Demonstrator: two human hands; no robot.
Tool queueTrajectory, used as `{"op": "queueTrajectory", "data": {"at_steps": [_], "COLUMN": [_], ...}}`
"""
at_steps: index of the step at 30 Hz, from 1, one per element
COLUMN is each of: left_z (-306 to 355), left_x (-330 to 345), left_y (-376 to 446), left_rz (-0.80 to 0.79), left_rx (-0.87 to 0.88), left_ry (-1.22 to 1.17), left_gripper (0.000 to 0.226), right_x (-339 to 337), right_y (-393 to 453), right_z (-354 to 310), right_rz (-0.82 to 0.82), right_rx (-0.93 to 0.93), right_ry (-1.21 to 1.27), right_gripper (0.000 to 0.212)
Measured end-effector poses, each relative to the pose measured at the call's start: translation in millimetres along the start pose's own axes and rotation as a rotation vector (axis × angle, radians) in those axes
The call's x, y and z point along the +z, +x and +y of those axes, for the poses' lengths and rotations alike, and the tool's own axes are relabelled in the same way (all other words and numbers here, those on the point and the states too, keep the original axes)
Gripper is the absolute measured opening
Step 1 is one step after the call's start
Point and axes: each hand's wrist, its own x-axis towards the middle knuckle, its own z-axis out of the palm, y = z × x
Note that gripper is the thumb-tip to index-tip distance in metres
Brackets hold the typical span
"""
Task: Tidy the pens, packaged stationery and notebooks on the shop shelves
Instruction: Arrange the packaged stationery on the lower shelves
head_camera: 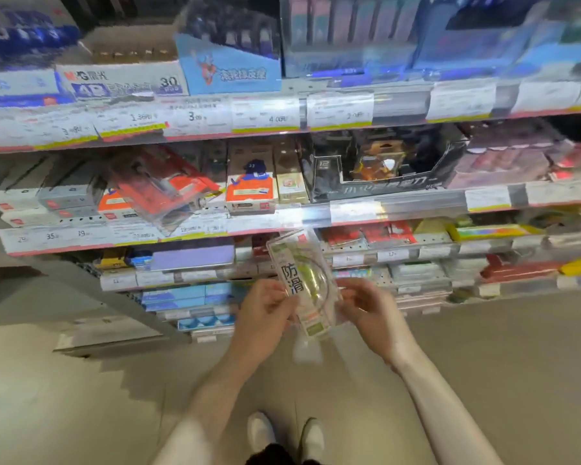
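A clear plastic stationery package [302, 280] with a green-and-white card and large dark characters is held up in front of the lower shelves, tilted with its top toward the left. My left hand [265, 310] grips its left edge and my right hand [369, 308] pinches its right edge. The pack's lower end is blurred. On the middle shelf a clear pack with an orange-red card [163, 187] lies askew across boxed goods.
Shelves [282, 216] with price-label strips fill the upper view, stocked with boxed pens, a black display box [383, 172] and stacked notebooks [192, 256] lower down. The shelf base [121, 333] juts out at left. Beige floor and my shoes [285, 434] are below.
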Motion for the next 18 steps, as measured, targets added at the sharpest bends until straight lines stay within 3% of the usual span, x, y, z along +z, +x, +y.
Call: {"op": "queueTrajectory", "data": {"at_steps": [10,15,18], "left_z": [-50,-61,-58], "left_x": [38,37,36], "left_y": [48,80,102], "left_rz": [-0.045,-0.122,-0.082], "left_rx": [-0.133,-0.165,-0.158], "left_ry": [0.087,0.117,0.054], "left_gripper": [0.020,0.054,0.060], "right_x": [-6,1,8], "right_y": [31,73,104], "right_z": [78,82,76], "right_rz": [0.077,0.085,0.097], "right_rx": [0.255,0.302,0.320], "right_ry": [0.057,0.128,0.175], "right_gripper": [0.033,0.034,0.032]}}
